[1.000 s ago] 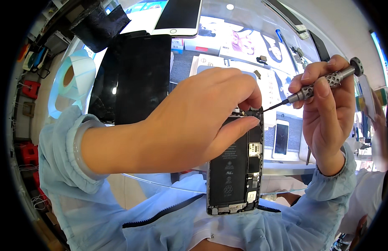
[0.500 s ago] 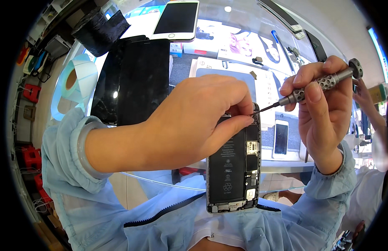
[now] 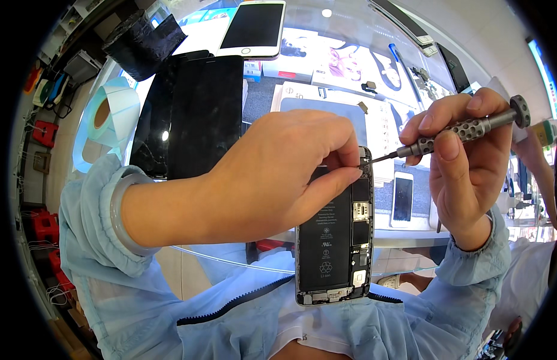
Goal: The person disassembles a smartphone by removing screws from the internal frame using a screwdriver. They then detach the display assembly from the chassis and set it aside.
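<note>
An opened smartphone (image 3: pixel 360 210) stands lengthwise before me, its black battery (image 3: pixel 326 252) and circuit boards bare. My left hand (image 3: pixel 290 168) reaches across its upper part, thumb and forefinger pinched together at the top right corner. What lies between those fingertips is too small or hidden to name. In my right hand (image 3: pixel 464 162) is a grey metal screwdriver (image 3: pixel 470 129) with a perforated handle and round end cap. Its thin shaft slants down to the left, the tip at the phone's top corner beside my left fingertips.
Dark screen panels (image 3: pixel 206 114) lie on the glass counter at left, near a roll of pale blue labels (image 3: pixel 104 114) and a black tape roll (image 3: pixel 137 45). A white phone (image 3: pixel 252 30) rests at the back, a smaller one (image 3: pixel 402 198) at right. Another person's arm (image 3: pixel 539 162) shows far right.
My right hand has shifted slightly down and the screwdriver lies flatter, its tip still at the phone's corner. My left hand is nearly still. The other person's arm at far right has lowered.
</note>
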`<action>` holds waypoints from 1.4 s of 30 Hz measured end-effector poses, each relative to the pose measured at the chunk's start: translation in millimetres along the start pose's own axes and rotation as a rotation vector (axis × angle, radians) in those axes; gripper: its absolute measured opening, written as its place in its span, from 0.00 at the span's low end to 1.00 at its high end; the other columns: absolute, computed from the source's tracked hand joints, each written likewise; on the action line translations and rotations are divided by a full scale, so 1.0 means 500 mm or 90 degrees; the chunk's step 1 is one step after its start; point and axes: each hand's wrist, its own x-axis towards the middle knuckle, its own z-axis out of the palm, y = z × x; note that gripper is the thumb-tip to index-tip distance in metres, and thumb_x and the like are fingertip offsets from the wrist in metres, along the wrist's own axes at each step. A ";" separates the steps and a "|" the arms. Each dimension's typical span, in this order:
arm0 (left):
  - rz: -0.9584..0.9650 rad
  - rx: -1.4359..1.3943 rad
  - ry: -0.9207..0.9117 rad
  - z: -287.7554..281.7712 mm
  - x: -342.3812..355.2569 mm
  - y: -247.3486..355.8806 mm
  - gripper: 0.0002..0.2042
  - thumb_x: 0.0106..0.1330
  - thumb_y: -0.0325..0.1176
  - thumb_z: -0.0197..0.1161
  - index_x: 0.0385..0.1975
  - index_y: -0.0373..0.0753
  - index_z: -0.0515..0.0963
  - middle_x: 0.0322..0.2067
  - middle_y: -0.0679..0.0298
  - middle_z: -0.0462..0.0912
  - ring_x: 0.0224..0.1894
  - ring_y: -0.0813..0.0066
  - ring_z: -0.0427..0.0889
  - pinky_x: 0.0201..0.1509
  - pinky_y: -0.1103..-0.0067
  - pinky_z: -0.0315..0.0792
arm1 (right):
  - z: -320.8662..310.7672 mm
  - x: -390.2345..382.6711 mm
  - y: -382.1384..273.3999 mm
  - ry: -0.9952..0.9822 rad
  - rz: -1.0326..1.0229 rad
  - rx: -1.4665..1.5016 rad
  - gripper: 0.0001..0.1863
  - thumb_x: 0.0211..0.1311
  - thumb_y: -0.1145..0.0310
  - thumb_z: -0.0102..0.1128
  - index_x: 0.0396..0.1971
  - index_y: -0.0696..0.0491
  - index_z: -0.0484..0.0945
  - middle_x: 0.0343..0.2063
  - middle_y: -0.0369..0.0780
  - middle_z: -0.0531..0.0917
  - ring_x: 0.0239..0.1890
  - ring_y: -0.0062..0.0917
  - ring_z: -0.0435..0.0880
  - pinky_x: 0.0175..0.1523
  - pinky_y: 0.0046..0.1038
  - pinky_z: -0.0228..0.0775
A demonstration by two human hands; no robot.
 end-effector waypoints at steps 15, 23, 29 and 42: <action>0.027 0.181 -0.033 -0.007 -0.005 -0.005 0.17 0.49 0.36 0.74 0.33 0.36 0.76 0.33 0.60 0.76 0.35 0.66 0.76 0.34 0.76 0.69 | -0.015 0.004 0.003 -0.021 -0.032 -0.070 0.17 0.68 0.75 0.50 0.52 0.53 0.57 0.38 0.44 0.76 0.39 0.29 0.81 0.36 0.21 0.75; 0.127 0.336 -0.114 -0.006 -0.014 0.003 0.21 0.45 0.37 0.73 0.39 0.35 0.78 0.39 0.59 0.76 0.38 0.60 0.76 0.39 0.70 0.73 | -0.006 -0.008 0.019 -0.007 -0.015 -0.106 0.20 0.63 0.82 0.53 0.50 0.55 0.57 0.38 0.48 0.77 0.39 0.31 0.83 0.42 0.27 0.79; 0.136 0.331 -0.093 0.001 -0.020 -0.003 0.23 0.43 0.37 0.72 0.40 0.33 0.78 0.42 0.57 0.77 0.38 0.60 0.77 0.40 0.71 0.73 | -0.014 0.000 0.004 -0.204 -0.079 -0.206 0.24 0.58 0.84 0.58 0.47 0.52 0.56 0.37 0.51 0.77 0.36 0.41 0.84 0.39 0.36 0.81; 0.149 0.388 -0.131 -0.001 -0.033 -0.006 0.23 0.42 0.39 0.71 0.38 0.32 0.79 0.41 0.57 0.78 0.39 0.64 0.77 0.36 0.74 0.75 | 0.022 -0.023 0.012 -0.195 -0.259 -0.267 0.24 0.41 0.89 0.66 0.35 0.55 0.63 0.32 0.52 0.77 0.30 0.44 0.83 0.25 0.30 0.78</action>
